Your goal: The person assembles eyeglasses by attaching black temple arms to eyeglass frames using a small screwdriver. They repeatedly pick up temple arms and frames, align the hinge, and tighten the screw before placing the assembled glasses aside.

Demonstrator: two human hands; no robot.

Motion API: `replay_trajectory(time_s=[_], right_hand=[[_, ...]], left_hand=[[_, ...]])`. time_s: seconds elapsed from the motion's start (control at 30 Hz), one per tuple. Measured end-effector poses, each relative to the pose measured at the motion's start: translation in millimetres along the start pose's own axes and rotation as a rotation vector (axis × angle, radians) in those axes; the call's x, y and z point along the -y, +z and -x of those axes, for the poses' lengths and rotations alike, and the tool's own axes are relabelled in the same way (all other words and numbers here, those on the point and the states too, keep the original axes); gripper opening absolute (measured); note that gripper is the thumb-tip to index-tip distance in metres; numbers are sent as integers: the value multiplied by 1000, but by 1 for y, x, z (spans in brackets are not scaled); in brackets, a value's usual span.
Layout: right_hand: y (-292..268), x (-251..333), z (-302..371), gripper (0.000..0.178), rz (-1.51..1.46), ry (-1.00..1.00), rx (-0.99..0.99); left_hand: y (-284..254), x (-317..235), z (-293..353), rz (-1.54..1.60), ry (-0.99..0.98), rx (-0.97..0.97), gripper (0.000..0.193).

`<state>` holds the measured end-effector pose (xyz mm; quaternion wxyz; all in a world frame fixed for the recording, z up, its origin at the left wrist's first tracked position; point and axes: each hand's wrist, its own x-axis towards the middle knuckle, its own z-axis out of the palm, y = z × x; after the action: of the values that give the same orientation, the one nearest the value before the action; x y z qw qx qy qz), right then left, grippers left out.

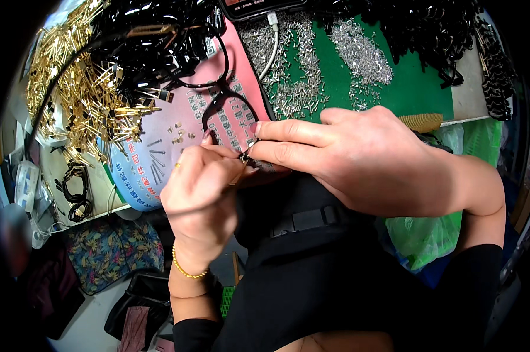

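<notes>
A black eyeglass frame (232,94) lies tilted over a pink printed mat, its lower rim end between my hands. My right hand (359,155) reaches in from the right with two fingers stretched side by side, their tips closed on that rim end; its thumb is hidden. From the lower left, my left hand (203,182) is closed in a pinch beside those fingertips. A small dark piece (244,157) shows at its fingertips, too small to name. Small gold bits (180,135) and several thin screws (156,154) lie on the mat, left of the frame.
Gold eyeglass temples (71,76) are heaped at far left, glossy black frames (153,58) beside them. Small silver parts (362,53) cover a green mat (406,88). A phone (259,6) with a white cable (272,50) sits at the back. Green plastic bags (429,234) hang below the right table edge.
</notes>
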<state>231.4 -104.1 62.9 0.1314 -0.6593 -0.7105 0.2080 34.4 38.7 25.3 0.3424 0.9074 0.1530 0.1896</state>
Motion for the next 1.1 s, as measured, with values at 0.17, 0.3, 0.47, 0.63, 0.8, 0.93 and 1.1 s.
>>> replay_trajectory(time_s=[0.17,0.3,0.47,0.63,0.8,0.93,1.1], right_hand=[[1,-1,-1,55,-56,-10,12],[3,-1,2,53,-62,-6,-14],[2,-1,0,50,-61,-14,-8],[1,-3,0,49,-91,-25,-8],[-5,-7,-5,50,-106,-62,60],[-9,-9,-9,50,-89,-76,72],[-11,-11,-13,48,-39,-115,93]], left_hand=[[4,9,4,22,93,-60,25],[3,9,0,84,1,-29,25],[7,10,3,68,6,-70,25],[10,16,12,65,120,-78,23],[16,22,18,97,141,-148,28],[8,15,6,52,3,-129,27],[9,12,6,36,79,-110,29]])
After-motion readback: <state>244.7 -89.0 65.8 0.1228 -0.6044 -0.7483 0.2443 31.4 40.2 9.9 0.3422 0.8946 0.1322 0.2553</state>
